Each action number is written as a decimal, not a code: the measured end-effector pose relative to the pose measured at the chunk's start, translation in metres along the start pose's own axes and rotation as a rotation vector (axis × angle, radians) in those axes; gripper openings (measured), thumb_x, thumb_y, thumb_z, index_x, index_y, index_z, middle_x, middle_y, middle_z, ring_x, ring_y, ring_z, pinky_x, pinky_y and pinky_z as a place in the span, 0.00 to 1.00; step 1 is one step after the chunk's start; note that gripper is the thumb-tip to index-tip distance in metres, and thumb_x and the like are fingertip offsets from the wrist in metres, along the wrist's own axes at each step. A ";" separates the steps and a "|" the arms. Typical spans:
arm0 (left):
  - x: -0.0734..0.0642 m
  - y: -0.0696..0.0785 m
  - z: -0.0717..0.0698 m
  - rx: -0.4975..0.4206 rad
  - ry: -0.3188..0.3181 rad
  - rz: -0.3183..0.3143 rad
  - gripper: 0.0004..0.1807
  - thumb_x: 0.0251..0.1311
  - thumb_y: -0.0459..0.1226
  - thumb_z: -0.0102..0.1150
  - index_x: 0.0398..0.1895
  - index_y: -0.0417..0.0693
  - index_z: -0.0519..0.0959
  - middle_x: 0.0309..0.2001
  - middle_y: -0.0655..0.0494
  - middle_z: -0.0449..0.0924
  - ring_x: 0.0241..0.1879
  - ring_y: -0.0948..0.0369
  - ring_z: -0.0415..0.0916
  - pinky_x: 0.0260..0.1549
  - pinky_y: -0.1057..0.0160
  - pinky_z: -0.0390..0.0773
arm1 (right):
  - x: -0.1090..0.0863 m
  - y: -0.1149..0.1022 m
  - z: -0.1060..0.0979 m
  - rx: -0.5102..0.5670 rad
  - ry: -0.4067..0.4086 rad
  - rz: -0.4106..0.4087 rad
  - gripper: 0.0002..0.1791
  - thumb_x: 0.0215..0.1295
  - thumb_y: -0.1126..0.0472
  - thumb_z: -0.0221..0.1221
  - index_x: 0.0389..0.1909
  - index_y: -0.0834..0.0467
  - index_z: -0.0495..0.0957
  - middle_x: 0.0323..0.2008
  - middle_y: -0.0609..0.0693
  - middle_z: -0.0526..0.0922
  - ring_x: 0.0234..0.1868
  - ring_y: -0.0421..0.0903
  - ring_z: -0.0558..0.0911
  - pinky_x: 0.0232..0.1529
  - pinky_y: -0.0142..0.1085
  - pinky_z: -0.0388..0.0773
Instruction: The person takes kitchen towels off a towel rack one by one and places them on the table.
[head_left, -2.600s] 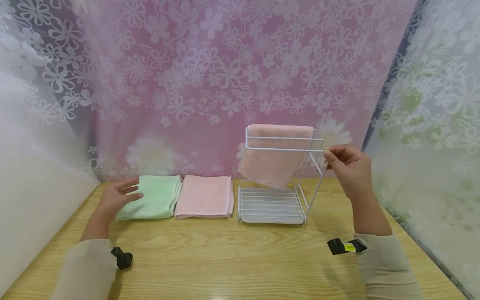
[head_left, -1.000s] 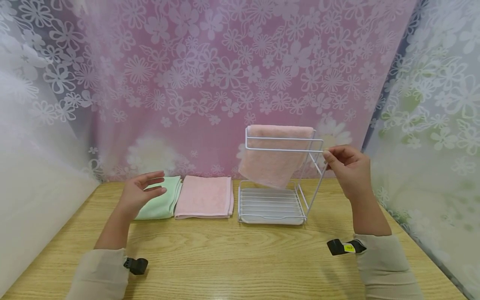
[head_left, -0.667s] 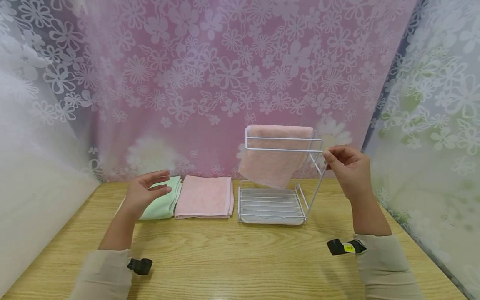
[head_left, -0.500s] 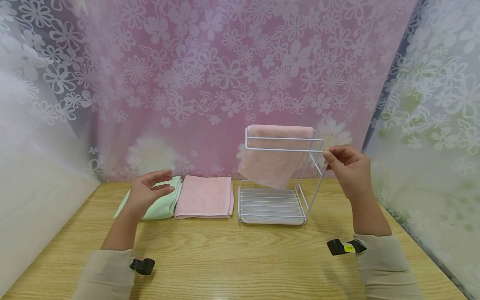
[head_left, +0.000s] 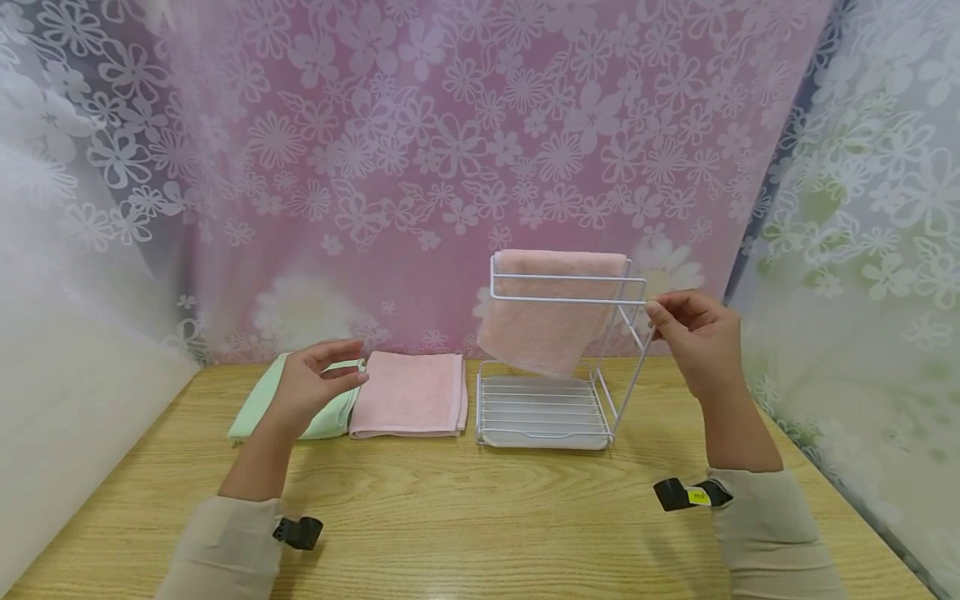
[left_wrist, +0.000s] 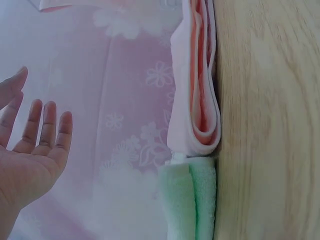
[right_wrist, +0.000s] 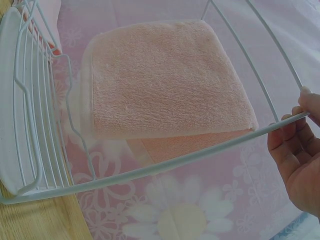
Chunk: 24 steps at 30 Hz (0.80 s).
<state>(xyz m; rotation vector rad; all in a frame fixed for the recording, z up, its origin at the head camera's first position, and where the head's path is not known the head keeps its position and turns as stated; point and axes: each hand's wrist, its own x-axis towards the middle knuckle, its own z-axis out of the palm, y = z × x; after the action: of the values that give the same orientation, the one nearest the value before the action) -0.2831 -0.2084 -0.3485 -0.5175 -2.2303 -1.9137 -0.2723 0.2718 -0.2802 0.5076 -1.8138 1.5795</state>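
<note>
My left hand (head_left: 311, 387) hovers over the folded green towel (head_left: 258, 404), its fingers spread and holding nothing. In the left wrist view the hand (left_wrist: 35, 155) is apart from both towels. A folded pink towel (head_left: 408, 396) lies just right of the green one, its layered edge showing in the left wrist view. My right hand (head_left: 697, 342) pinches the upper right corner of a white wire rack (head_left: 566, 298). Over the rack's rear top bar hangs another pink towel (head_left: 551, 329); the right wrist view shows this towel (right_wrist: 170, 82) draped in two layers.
The rack's lower shelf holds a white tray (head_left: 543, 437) under its wires. All stand on a wood-grain table (head_left: 450, 517). A pink floral curtain (head_left: 375, 167) hangs close behind, and pale floral sheets flank the left and right sides.
My left hand has moved right across the green towel, its fingertips now near the pink towel's left edge. The right hand, rack and towels have stayed put.
</note>
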 end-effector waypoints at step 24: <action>0.007 0.023 0.035 -0.012 -0.097 0.014 0.29 0.55 0.29 0.69 0.61 0.35 0.74 0.57 0.39 0.74 0.52 0.45 0.77 0.45 0.60 0.81 | 0.000 -0.001 0.000 0.003 -0.016 -0.010 0.07 0.63 0.72 0.62 0.36 0.75 0.79 0.26 0.47 0.83 0.23 0.42 0.79 0.28 0.27 0.81</action>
<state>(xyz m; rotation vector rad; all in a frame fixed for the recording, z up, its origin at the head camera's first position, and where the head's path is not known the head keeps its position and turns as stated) -0.2774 -0.1700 -0.3304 -0.6398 -2.2684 -1.9357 -0.2717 0.2719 -0.2795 0.5317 -1.8186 1.5752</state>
